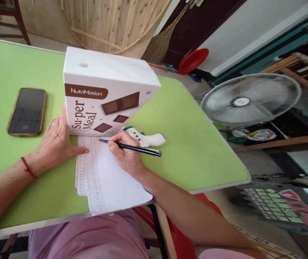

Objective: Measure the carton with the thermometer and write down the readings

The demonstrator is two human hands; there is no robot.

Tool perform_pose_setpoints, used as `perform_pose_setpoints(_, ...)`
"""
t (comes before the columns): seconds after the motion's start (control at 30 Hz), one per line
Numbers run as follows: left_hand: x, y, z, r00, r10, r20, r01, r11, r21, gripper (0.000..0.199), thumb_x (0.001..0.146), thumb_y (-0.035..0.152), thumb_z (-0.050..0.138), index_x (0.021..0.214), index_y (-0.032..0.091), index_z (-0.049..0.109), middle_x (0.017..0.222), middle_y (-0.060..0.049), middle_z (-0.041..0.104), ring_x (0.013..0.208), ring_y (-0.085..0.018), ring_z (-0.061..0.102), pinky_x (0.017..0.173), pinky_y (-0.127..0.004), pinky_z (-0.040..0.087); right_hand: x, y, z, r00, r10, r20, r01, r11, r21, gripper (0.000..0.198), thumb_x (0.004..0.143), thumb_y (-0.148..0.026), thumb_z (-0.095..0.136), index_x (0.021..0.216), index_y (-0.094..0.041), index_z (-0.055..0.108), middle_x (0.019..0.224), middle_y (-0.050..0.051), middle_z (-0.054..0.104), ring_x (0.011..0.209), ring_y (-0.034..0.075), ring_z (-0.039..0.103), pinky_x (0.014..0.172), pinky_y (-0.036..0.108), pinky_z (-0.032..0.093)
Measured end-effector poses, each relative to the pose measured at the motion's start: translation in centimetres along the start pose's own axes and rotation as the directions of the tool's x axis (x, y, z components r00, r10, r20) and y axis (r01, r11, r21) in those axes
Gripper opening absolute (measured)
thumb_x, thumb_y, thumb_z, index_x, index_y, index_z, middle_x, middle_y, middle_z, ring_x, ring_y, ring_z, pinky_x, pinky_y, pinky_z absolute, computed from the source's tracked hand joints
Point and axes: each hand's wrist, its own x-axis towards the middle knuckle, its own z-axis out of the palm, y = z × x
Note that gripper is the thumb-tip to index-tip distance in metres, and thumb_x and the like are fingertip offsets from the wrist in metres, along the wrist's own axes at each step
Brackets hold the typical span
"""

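Head view, right hand: the right hand [127, 154] is closed around a slim black pen [143, 148] in a writing grip, the barrel slanting across the fingers.
Pen tip: it points left, at the edge of the handwriting near the base of the box; whether it touches the paper I cannot tell.
Paper: a stack of white sheets with handwriting [121, 187] lies at the near edge of the counter, the left edges staggered; dense written lines fill the left part of the top sheet, and its right part is blank.
Left hand: the left hand [58, 138] is spread open on the counter, fingers along the left side of the box and thumb reaching over the left margin of the paper; it wears 1 ring [52, 124], with 1 thin red cord bracelet [27, 168] at the wrist.
NutriMotion box: a white cardboard box with brown print [108, 91] stands upright at the far end of the paper, reading "Su-per Meal".
Phone: a dark-screened phone in a brown-edged case [26, 112] lies left of the box, near the left hand.
White device: a white handheld device with blue buttons [154, 139] lies just beyond the right hand, partly hidden.
Counter: a light green top with a pale rim [197, 144].
Beyond: a round fan with blurred blades [241, 102] and a red plastic basin [193, 61].
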Motion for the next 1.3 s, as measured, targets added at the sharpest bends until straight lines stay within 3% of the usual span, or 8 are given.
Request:
perform_pose_setpoints(0.57, 0.11, 0.11, -0.12, 1.0, -0.005, 0.008, 0.005, 1.0, -0.001, 0.106, 0.061, 0.038, 0.091, 0.141, 0.008, 0.028, 0.145, -0.03, 0.044, 0.135, -0.046, 0.046, 0.109, -0.059, 0.042, -0.15, 0.09, -0.16, 0.998, -0.004, -0.057, 0.005, 1.0, 0.013, 0.009, 0.078, -0.023, 0.054, 0.07, -0.024, 0.052, 0.054, -0.007, 0.052, 0.047, 0.011, 0.044, 0.046, 0.024, 0.037)
perform_pose_setpoints(1.1, 0.09, -0.23, 0.1, 1.0, 0.006, -0.019, -0.006, 1.0, -0.018, 0.11, 0.058, 0.044, 0.092, 0.143, 0.015, 0.029, 0.142, -0.024, 0.048, 0.134, -0.047, 0.047, 0.108, -0.059, 0.043, 0.04, 0.01, -0.27, 1.0, -0.011, -0.024, 0.01, 1.0, -0.018, 0.011, 0.078, -0.023, 0.055, 0.067, -0.024, 0.052, 0.053, -0.006, 0.054, 0.048, 0.012, 0.047, 0.048, 0.025, 0.039)
perform_pose_setpoints(1.3, 0.02, -0.36, 0.2, 0.999, 0.021, -0.029, -0.022, 1.0, -0.002, 0.108, 0.058, 0.043, 0.092, 0.141, 0.012, 0.029, 0.139, -0.025, 0.049, 0.133, -0.046, 0.048, 0.107, -0.058, 0.044, -0.04, -0.02, -0.34, 0.999, 0.011, -0.048, -0.012, 1.0, -0.013, 0.011, 0.076, -0.022, 0.054, 0.066, -0.024, 0.05, 0.053, -0.006, 0.053, 0.049, 0.012, 0.047, 0.048, 0.025, 0.039)
